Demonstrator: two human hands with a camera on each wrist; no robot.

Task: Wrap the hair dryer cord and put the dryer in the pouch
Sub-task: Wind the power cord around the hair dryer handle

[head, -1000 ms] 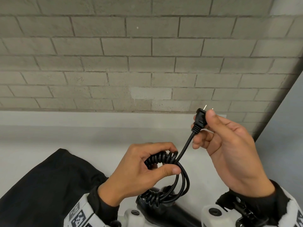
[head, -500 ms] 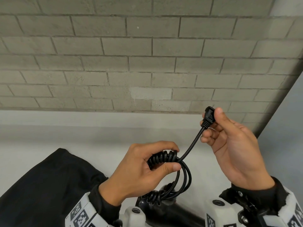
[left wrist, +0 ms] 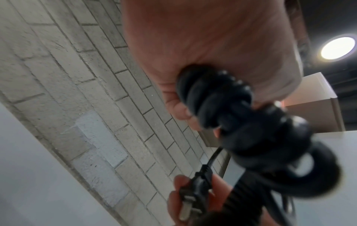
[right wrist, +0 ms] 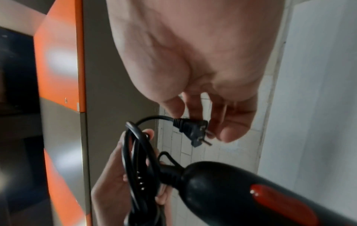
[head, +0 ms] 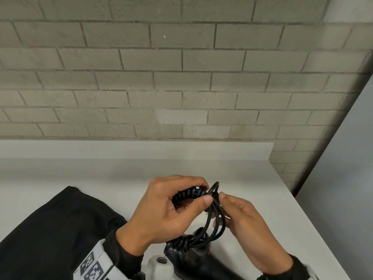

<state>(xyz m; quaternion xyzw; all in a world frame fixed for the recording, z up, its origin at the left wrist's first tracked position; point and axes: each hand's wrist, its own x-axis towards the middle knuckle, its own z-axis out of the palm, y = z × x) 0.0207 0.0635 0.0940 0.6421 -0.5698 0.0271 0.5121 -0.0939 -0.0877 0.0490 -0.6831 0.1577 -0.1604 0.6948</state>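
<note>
Above the white counter [head: 262, 178], in front of the grey brick wall [head: 181, 77], I am bringing my right hand [head: 242, 217] in against my left hand [head: 171, 209]; half a second ago it was raised well off to the right with the plug held up high, and now the plug [right wrist: 190, 130] is sitting low beside the bundle, with the free straight length of cord taken up into another loop. My left hand is staying where it was, fingers and thumb curled tight around the coiled black cord [head: 191, 196], whose loops are hanging down from my grip to the hair dryer [head: 193, 257]. The dryer is lying on the counter at the near edge between my wrists, its black handle showing a red switch [right wrist: 280, 203] in the right wrist view. The black pouch [head: 56, 229] is lying flat on the counter to my left, well apart from the dryer, and I cannot tell what is inside it. My right hand is pinching the plug between thumb and fingertips, prongs pointing down and away from the palm.
</note>
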